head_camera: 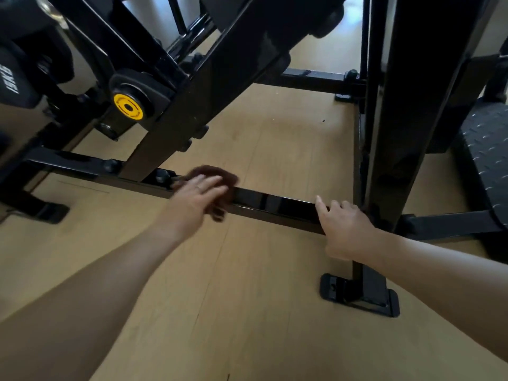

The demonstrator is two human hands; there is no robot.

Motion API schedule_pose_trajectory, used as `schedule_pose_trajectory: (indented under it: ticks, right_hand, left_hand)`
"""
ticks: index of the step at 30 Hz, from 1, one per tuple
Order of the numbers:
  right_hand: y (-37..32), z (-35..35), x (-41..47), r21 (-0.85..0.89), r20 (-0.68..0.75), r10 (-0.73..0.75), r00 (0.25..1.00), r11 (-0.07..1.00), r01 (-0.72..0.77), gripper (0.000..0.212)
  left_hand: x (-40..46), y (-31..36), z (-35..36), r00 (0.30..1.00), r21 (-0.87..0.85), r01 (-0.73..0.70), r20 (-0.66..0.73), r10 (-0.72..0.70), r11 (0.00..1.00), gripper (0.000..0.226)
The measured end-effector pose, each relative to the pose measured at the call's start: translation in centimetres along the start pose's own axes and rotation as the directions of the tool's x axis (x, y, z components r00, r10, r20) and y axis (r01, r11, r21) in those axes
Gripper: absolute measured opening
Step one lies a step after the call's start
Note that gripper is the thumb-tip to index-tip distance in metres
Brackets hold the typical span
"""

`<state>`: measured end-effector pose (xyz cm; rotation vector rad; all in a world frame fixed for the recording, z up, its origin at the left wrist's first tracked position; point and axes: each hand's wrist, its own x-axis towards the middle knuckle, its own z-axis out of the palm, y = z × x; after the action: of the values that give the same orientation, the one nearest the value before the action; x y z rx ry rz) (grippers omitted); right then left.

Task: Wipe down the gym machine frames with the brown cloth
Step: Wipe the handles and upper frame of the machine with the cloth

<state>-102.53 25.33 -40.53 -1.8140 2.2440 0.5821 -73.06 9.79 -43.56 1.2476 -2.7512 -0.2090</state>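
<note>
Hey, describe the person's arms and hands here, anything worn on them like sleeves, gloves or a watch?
Both forearms are bare as far as the picture shows: no sleeves, gloves, watch or bracelet. The left hand is blurred; a faint pale mark on one finger might be a ring, but I cannot tell. The right hand shows no rings or markings.

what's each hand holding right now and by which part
The left hand presses the brown cloth flat against the low black frame bar, fingers straight over the cloth's middle. The right hand holds nothing; it rests on the same bar's right end.
</note>
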Motion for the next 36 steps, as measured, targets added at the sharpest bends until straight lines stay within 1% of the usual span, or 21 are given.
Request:
schedule_pose_trajectory:
  ticks: [1,3,5,6,7,9,12,14,17,18,19,21,23,24,25,27,29,30,32,34,36]
  right_hand:
    - [-0.1,0.1,0.2,0.024,0.001,0.0,1.0,1.0,0.0,0.105]
    - [0.0,0.2,0.5,0.069,-0.004,0.009,1.0,0.998,-0.009,0.11]
    - [0.1,0.3,0.6,0.124,0.002,0.022,1.0,0.992,-0.022,0.113]
    - [0.2,0.4,0.7,0.148,-0.005,0.024,1.0,0.989,-0.023,0.115]
    - [0.3,0.5,0.8,0.166,-0.014,0.024,1.0,0.986,-0.021,0.116]
    - [0.5,0.6,1.0,0.199,-0.022,0.026,0.999,0.98,-0.022,0.117]
    - [0.4,1.0,1.0,0.226,-0.021,0.043,0.999,0.973,-0.037,0.12]
    - [0.4,1.1,1.0,0.223,-0.015,0.061,0.998,0.973,-0.056,0.12]
    - [0.4,1.0,0.9,0.223,0.0,0.037,0.999,0.974,-0.036,0.117]
    - [0.5,0.9,0.8,0.227,0.002,0.03,1.0,0.973,-0.03,0.116]
    - [0.5,0.9,0.8,0.222,0.005,0.027,1.0,0.975,-0.027,0.115]
    - [0.5,1.0,0.9,0.195,0.01,0.02,1.0,0.98,-0.022,0.112]
    - [0.6,1.1,0.9,0.174,0.016,0.013,1.0,0.985,-0.015,0.11]
    - [0.5,1.1,0.9,0.162,0.018,0.012,1.0,0.987,-0.014,0.109]
    - [0.5,1.1,0.9,0.146,0.021,0.013,1.0,0.989,-0.016,0.108]
    - [0.2,1.1,0.8,0.109,0.032,0.02,0.999,0.994,-0.023,0.107]
    - [-0.2,1.2,0.7,0.065,0.032,0.031,0.999,0.997,-0.033,0.107]
    - [-0.4,1.2,0.8,0.048,0.025,0.04,0.999,0.998,-0.041,0.107]
    - [-0.6,1.2,1.0,0.051,0.025,0.053,0.998,0.997,-0.055,0.11]
    - [-0.8,1.1,1.3,0.092,0.026,0.062,0.998,0.994,-0.064,0.115]
    - [-0.8,0.9,1.5,0.148,0.026,0.081,0.996,0.985,-0.084,0.119]
  left_hand:
    - [-0.2,-1.7,-0.3,0.996,-0.024,0.088,0.012,-0.088,0.996,0.072]
    - [0.0,-2.6,-0.2,0.985,-0.051,0.17,0.032,-0.168,0.984,0.069]
    - [0.5,-0.8,0.3,0.979,-0.029,0.202,0.023,-0.202,0.979,0.068]
    - [0.8,0.6,0.7,0.984,-0.01,0.177,0.0,-0.177,0.984,0.069]
    - [1.2,2.3,1.0,0.993,0.007,0.112,-0.027,-0.112,0.994,0.07]
    - [1.5,6.5,1.7,0.996,0.044,-0.079,-0.048,0.081,0.996,0.07]
    - [1.5,13.3,3.4,0.934,0.117,-0.355,-0.001,0.357,0.928,0.068]
    - [1.7,15.1,4.0,0.906,0.088,-0.422,0.058,0.419,0.902,0.069]
    - [2.0,11.8,3.1,0.9,0.099,-0.436,0.052,0.433,0.895,0.075]
    - [1.9,10.1,2.7,0.919,0.103,-0.395,0.039,0.393,0.913,0.075]
    - [1.8,8.2,2.3,0.947,0.086,-0.321,0.03,0.319,0.943,0.075]
    - [1.5,3.9,1.2,0.994,0.043,-0.101,0.036,0.1,0.994,0.076]
    - [1.0,0.3,0.0,0.991,0.026,0.12,0.048,-0.121,0.992,0.074]
    - [0.8,-0.8,-0.2,0.98,0.017,0.189,0.053,-0.19,0.982,0.072]
    - [0.8,-1.2,-0.3,0.972,0.013,0.228,0.057,-0.228,0.974,0.069]
    - [1.0,0.2,0.1,0.966,0.025,0.252,0.046,-0.253,0.967,0.066]
    - [1.3,2.9,0.6,0.978,0.031,0.206,0.015,-0.207,0.978,0.067]
    - [1.3,4.4,0.9,0.99,0.036,0.142,0.001,-0.142,0.989,0.068]
    - [1.0,8.0,1.7,0.999,0.087,-0.035,-0.019,0.036,0.996,0.069]
    - [0.7,12.1,2.8,0.981,0.147,-0.189,-0.005,0.192,0.971,0.071]
    - [1.1,15.4,3.7,0.959,0.148,-0.283,0.041,0.28,0.948,0.072]
